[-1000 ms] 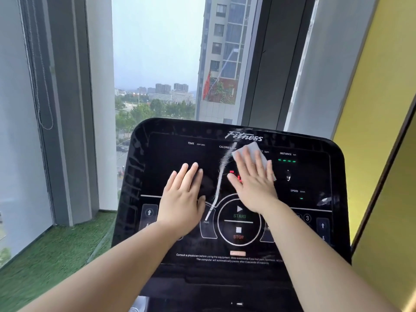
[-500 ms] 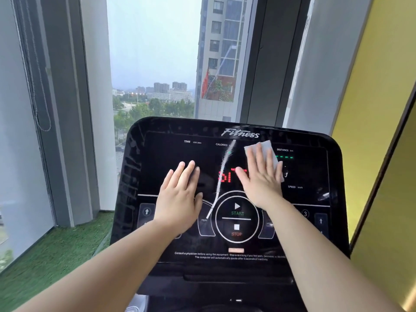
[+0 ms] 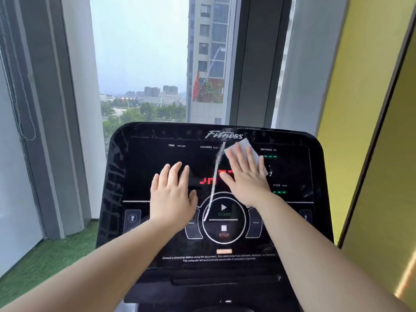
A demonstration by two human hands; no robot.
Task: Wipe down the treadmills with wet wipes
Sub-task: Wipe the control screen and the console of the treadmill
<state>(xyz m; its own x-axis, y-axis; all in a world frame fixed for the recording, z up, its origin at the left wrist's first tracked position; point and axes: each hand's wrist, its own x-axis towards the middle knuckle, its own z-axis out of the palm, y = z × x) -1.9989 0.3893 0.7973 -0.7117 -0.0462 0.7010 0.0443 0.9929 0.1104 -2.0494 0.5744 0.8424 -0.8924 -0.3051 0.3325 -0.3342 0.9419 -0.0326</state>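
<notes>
Wipe (image 3: 244,149) — under flat right hand (image 3: 247,176) — on treadmill console (image 3: 144,167).

The treadmill console (image 3: 144,167) bore "Fitness" on top, then "TIME", "CALORIES", "DISTANCE" and "SPEED", with "START" above "STOP" lower down.

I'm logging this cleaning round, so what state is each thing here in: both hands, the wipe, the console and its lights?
wet wipe, spread flat on the console's upper right, pinned under the fingers.
right hand, open, fingers straight, pressing the wipe.
left hand, open, flat on the console, holding nothing.
console, powered on.
red digits, lit, partly hidden by the right hand.
green lights, lit.
</notes>
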